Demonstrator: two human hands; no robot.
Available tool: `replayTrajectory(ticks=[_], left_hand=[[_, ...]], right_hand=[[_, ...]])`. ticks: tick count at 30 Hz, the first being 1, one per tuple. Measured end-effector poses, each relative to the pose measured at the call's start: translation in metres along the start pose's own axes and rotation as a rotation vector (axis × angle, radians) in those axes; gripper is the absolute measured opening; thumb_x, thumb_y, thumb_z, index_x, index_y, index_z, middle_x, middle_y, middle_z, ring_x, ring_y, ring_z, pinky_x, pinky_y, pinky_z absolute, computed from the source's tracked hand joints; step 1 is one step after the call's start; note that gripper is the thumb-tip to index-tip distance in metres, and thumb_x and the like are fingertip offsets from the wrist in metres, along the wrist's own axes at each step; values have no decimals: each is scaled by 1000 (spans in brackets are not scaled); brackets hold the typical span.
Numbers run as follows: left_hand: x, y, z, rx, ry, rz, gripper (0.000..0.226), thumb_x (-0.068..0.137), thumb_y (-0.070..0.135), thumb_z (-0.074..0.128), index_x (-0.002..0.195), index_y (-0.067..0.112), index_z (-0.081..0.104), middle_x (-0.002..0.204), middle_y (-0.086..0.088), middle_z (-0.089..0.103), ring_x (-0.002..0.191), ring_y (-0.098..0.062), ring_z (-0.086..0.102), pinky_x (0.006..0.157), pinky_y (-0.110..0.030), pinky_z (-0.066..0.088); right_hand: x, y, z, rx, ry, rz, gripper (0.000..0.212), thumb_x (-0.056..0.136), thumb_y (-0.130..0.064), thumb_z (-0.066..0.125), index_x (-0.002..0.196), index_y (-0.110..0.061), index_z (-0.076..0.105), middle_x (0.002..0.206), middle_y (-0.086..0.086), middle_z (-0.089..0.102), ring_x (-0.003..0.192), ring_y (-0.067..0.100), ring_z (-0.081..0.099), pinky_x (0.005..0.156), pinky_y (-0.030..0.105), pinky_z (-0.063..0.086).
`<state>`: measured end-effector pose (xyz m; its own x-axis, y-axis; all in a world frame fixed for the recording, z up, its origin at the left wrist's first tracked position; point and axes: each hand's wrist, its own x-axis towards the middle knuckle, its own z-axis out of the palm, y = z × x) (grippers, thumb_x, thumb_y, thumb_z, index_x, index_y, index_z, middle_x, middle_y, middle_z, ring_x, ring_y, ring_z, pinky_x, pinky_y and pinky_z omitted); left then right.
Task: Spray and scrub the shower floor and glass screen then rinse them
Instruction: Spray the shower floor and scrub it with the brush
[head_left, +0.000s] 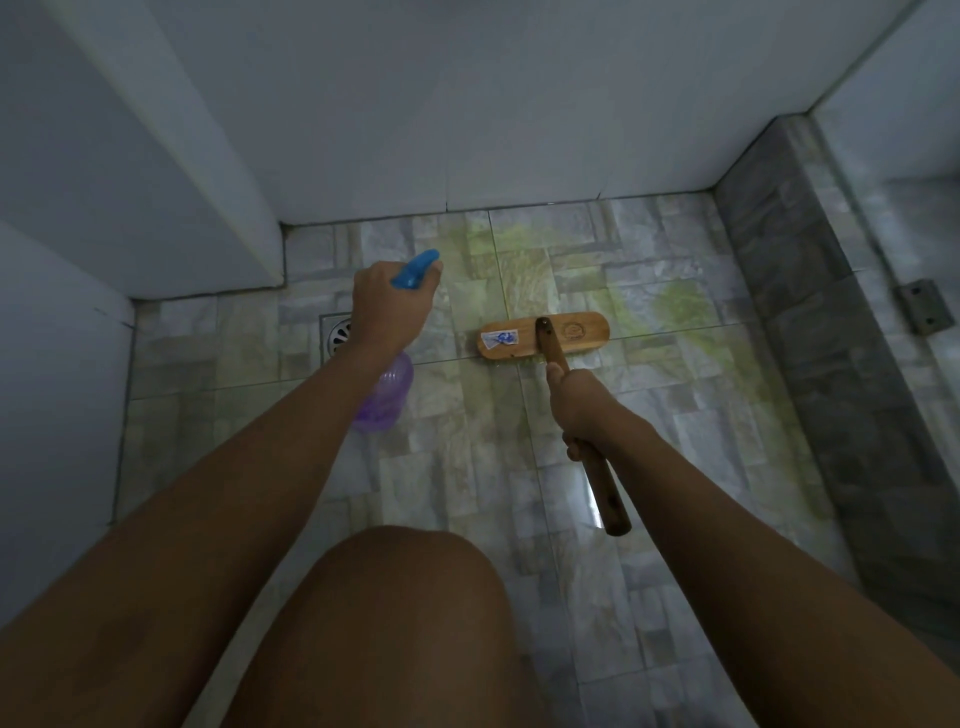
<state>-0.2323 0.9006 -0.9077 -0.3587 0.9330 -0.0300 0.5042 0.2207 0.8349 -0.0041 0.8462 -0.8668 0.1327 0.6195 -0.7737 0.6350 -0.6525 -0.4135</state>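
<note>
Right hand (582, 410) grips the stiff wooden brush (544, 336) mid-handle; left hand (389, 306) clasps a light, probably slippery spray bottle (387, 392).

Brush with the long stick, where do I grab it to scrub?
Grab the wooden handle, not the flat brush head. Come from above, as the right hand does: the handle slants up toward the person while the head lies bristles-down on the floor tiles.
</note>
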Motion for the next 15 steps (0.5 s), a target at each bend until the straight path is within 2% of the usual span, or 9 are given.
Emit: replayTrajectory(ticks=[4,7,9,12,15], left_hand=[[-2,-1,-1,-3,3,12,55,93,39,71,51,18,42,49,2,39,46,-15,38,47,-26,30],[0,-2,-2,-51,-32,-26,56,89,44,74,58,0,55,53,-14,50,49,-20,46,50,-30,37],[0,-1,-3,-63,-35,-46,57,87,46,76,61,-1,58,57,-21,53,51,-23,48,50,-31,39],[-2,1,-3,-25,-33,-31,50,89,43,76,62,5,57,57,-10,47,51,-22,46,51,-31,37],[0,-2,-1,-25,-59,-42,54,88,44,75,63,0,57,59,-12,50,54,-24,48,53,-35,41]], right_hand=[[0,1,0,0,-3,6,45,106,-49,27,105,-9,47,80,12,54,58,23,52,48,32,49],[1,1,-1,4,1,0,45,106,-49,28,104,-8,47,79,12,54,57,24,52,49,33,49],[0,1,0,5,2,-7,45,106,-48,28,104,-8,47,77,12,54,56,23,52,48,33,49],[2,3,1,14,-1,-10,47,106,-49,28,106,-8,49,77,11,53,56,23,52,47,31,48],[4,4,0,-6,9,-31,47,106,-50,27,104,-8,48,78,12,55,56,24,53,46,32,49]])
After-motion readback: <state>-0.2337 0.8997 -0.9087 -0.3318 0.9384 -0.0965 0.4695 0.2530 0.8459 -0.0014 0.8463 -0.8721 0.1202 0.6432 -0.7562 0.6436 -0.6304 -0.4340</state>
